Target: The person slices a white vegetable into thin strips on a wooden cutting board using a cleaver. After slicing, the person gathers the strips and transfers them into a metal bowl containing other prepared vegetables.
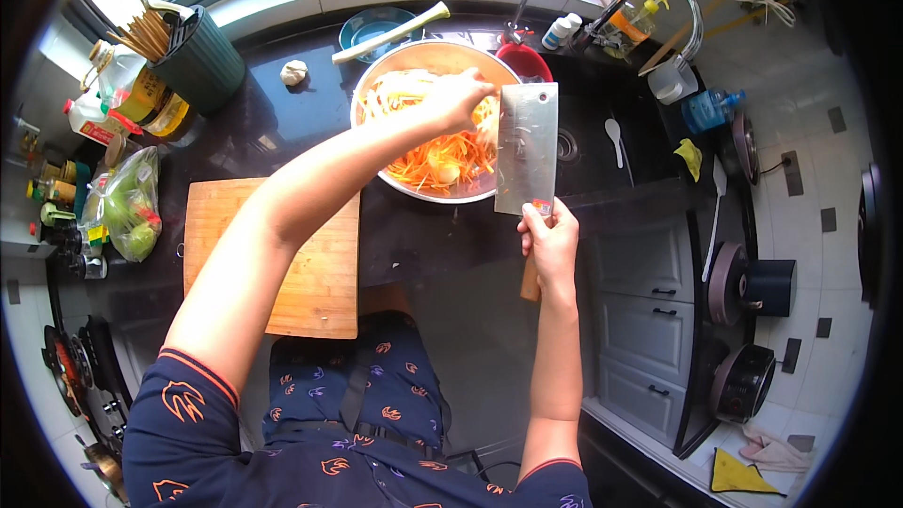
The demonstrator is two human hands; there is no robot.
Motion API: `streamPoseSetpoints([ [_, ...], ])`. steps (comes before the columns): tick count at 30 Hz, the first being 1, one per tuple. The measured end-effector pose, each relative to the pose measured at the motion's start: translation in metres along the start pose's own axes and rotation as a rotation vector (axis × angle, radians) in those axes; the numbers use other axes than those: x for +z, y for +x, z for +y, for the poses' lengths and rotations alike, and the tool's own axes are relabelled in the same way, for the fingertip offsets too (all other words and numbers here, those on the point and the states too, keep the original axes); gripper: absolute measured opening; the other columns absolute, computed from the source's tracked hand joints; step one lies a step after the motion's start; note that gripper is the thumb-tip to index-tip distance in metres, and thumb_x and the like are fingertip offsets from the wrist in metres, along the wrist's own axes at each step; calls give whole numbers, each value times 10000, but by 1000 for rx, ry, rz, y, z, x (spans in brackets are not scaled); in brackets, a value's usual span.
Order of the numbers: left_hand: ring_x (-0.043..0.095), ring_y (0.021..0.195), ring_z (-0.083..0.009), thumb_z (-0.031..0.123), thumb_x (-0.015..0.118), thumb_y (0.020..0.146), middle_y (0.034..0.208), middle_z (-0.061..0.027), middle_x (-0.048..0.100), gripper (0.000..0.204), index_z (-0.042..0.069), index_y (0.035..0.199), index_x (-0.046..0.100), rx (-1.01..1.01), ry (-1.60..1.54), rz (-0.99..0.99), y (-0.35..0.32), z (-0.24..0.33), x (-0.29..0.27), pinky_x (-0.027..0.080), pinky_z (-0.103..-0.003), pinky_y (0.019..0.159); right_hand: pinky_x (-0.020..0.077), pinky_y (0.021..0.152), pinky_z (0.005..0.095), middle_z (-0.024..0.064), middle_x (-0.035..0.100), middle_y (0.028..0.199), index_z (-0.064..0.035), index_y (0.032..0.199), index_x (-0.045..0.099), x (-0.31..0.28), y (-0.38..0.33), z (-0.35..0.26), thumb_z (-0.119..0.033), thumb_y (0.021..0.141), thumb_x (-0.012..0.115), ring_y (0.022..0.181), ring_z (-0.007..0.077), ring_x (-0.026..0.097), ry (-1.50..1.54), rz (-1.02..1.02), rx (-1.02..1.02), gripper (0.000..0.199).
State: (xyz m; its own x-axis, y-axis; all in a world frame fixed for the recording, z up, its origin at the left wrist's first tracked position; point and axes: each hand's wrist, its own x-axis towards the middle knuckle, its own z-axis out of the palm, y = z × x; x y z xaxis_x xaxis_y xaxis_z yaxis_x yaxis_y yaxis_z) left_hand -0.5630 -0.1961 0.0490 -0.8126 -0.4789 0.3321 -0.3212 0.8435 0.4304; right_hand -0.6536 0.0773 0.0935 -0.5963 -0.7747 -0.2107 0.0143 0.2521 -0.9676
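Observation:
A wide-bladed cleaver [525, 146] stands blade-up at the right rim of a large bowl [356, 122]. My right hand [553, 237] is wrapped round the base of the blade and its wooden handle. Over the bowl, my left hand [461, 99] is bent beside the cleaver's left edge, its fingertips mostly hidden and slightly blurred. Inside the bowl lie orange shreds [437, 167] that look like carrot, with paler shreds [390, 89] toward the far left. My left forearm crosses above a wooden cutting board [320, 277], which has a few small scraps on it.
Behind the bowl are a blue bowl [353, 33] and a long pale stalk-like piece [395, 31]. A garlic bulb [293, 72] lies left of them. The sink at right holds a red bowl [527, 61] and a white spoon [614, 139]. Bottles and bagged vegetables [132, 207] line the left.

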Motion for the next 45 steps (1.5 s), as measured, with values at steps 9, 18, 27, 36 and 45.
streamPoseSetpoints([
  [9,613,1120,-299,70,782,770,1094,-77,657,224,138,983,765,66,42,43,-72,-14,-36,501,-439,948,427,430,214,16,622,685,-29,939,637,1,-2,7,-127,967,655,494,52,540,33,-3,20,103],
  [18,591,1165,-256,180,688,870,1114,-20,700,138,137,990,741,286,315,-394,-90,6,-37,485,-428,1009,430,431,218,17,625,683,-26,962,648,7,-12,1,-121,959,656,495,52,542,17,-18,4,96],
  [27,541,1216,-255,182,713,797,1123,-19,646,44,178,815,754,198,402,-80,-97,-12,-59,463,-463,1001,427,430,216,16,626,688,-29,970,650,7,-13,1,-118,964,650,494,50,538,23,-7,-7,89],
  [36,579,1108,-226,162,699,746,930,4,660,54,144,793,719,424,316,-287,-77,9,-6,460,-393,960,425,432,215,12,622,687,-31,984,651,12,-10,-3,-125,968,656,498,49,541,20,-37,-3,96],
  [45,591,1133,-259,160,719,743,925,-39,697,168,126,906,698,398,439,-333,-64,8,15,430,-403,1039,428,432,217,13,623,687,-31,962,645,3,-8,4,-124,966,653,495,53,542,21,3,14,93],
])
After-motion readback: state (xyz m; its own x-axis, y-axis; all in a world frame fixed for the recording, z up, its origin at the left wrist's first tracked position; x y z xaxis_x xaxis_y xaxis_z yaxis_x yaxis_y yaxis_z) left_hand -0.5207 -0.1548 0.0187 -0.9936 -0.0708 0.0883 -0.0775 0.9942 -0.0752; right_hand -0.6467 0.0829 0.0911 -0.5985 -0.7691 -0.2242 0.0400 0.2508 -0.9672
